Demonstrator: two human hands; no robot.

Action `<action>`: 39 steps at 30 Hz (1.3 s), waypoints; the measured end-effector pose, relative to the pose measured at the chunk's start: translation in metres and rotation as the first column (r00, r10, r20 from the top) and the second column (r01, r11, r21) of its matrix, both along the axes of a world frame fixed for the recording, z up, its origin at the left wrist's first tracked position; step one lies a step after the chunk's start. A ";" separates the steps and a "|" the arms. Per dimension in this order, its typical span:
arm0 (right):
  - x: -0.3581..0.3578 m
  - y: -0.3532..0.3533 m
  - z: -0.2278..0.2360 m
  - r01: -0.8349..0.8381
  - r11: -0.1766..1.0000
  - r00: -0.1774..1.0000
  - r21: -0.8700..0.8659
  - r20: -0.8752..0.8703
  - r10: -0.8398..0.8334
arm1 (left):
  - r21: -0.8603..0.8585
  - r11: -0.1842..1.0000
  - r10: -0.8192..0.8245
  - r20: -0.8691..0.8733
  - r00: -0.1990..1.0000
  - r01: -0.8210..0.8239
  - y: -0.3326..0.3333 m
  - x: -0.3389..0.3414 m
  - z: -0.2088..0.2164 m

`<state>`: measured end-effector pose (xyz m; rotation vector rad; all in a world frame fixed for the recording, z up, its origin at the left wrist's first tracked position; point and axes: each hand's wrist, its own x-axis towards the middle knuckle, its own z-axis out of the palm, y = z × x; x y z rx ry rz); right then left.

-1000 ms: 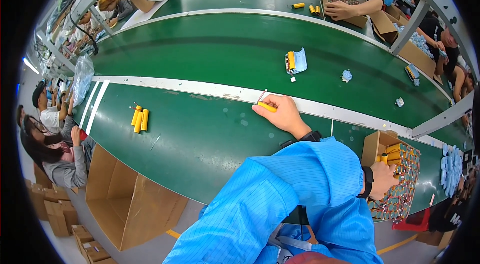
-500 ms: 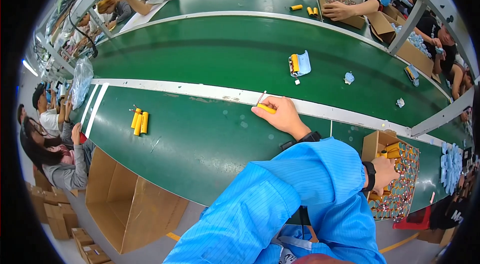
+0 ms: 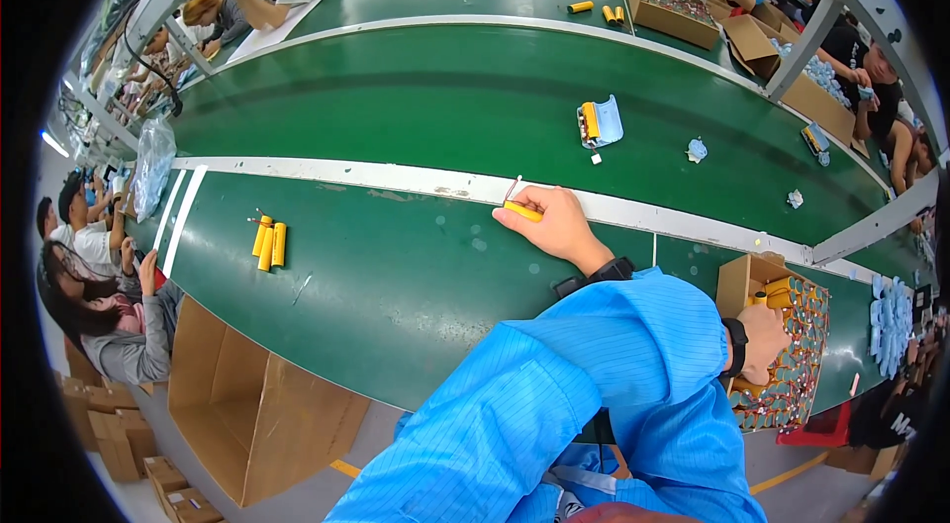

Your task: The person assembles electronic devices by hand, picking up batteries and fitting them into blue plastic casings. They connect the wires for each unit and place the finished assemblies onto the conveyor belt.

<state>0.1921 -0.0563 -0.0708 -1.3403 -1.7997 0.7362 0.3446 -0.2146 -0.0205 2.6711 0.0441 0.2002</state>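
Note:
My arms are crossed, the left sleeve over the right. My right hand (image 3: 556,223) is closed round a yellow cylindrical battery cell (image 3: 522,211) near the white strip, and a thin wire stands up from the cell's end. Over at the right, my left hand (image 3: 764,343) reaches into an open cardboard box (image 3: 734,287) of yellow cells with wires. Its fingers are curled down among the cells and mostly hidden, so what it grips cannot be made out. Several loose yellow cells (image 3: 278,244) lie on the green table to the left.
Beyond the white strip (image 3: 396,177), a blue-wrapped battery pack (image 3: 601,122) and crumpled blue pieces (image 3: 697,150) lie on the green belt. Blue pieces (image 3: 892,325) are piled at the far right. A large empty carton (image 3: 220,375) stands lower left. Co-workers sit around; metal posts (image 3: 876,218) frame the belt.
Across the belt, a co-worker's hands have come off the box of cells and spread apart. Things on the belt sit slightly further right. My hands have hardly moved.

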 end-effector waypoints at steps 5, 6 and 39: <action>-0.002 0.001 0.001 0.004 1.000 1.000 -0.009 0.008 -0.004 | -0.029 0.996 0.084 0.039 0.996 -0.083 -0.006 -0.003 -0.003; -0.002 0.001 0.001 0.002 1.000 1.000 -0.017 0.017 -0.002 | -0.030 0.996 0.085 0.041 0.996 -0.084 -0.005 -0.003 -0.004; -0.009 0.001 0.000 0.063 0.998 0.997 0.023 0.038 -0.064 | 0.070 0.993 -0.109 0.133 0.985 0.100 -0.005 0.015 -0.019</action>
